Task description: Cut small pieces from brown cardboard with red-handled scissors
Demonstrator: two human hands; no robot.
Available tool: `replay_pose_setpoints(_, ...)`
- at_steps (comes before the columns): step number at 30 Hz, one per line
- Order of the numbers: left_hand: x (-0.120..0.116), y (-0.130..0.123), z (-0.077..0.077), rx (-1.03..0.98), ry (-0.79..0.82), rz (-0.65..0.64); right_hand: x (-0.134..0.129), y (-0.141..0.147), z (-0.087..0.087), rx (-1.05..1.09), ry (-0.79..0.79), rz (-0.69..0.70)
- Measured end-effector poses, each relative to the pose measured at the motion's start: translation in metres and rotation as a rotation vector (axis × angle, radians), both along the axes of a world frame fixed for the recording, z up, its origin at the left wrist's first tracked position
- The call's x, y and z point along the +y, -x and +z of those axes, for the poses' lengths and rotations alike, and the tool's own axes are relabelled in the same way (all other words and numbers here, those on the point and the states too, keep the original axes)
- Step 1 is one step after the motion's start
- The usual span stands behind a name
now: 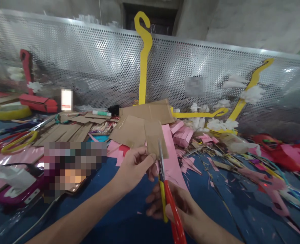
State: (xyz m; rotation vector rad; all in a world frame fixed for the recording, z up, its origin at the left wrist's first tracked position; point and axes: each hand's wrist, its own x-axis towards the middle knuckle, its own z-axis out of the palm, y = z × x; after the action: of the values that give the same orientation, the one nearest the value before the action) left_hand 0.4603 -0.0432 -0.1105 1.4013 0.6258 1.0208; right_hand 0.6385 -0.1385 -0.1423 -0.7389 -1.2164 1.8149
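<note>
Pinched between the thumb and fingers of my left hand [137, 164] is a small piece of brown cardboard [155, 137], held up in front of me. My right hand [177, 205] is closed around the handles of a pair of scissors [168, 200], one red and one yellow. The metal blades point up and away, along the right part of the cardboard piece; whether they are cutting into it I cannot tell. Behind it lie larger cardboard pieces [129, 130] and a long pink paper strip [172, 159].
A tall yellow hook-shaped cutout [144, 64] stands against the perforated metal panel [101, 67]. On the right lies a pink glue gun [264, 184] among paper scraps. To the left are cardboard strips [65, 130], yellow tape [11, 112] and a purple power strip [20, 193].
</note>
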Motion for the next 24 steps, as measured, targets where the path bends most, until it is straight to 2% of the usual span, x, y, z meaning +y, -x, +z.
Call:
replay_pose_setpoints(18, 0.004, 0.004, 0.004, 0.079, -0.019, 0.003, 0.003, 0.003, -0.001, -0.062, 0.001, -0.026)
replay_pose_setpoints(22, 0.007, 0.009, 0.013, 0.135, -0.082, 0.171, 0.009, 0.004, -0.010, -0.133, -0.029, -0.112)
replay_pose_setpoints(24, 0.008, 0.011, 0.017, 0.156, -0.129, 0.213, 0.013, 0.005, -0.015, -0.185, -0.040, -0.154)
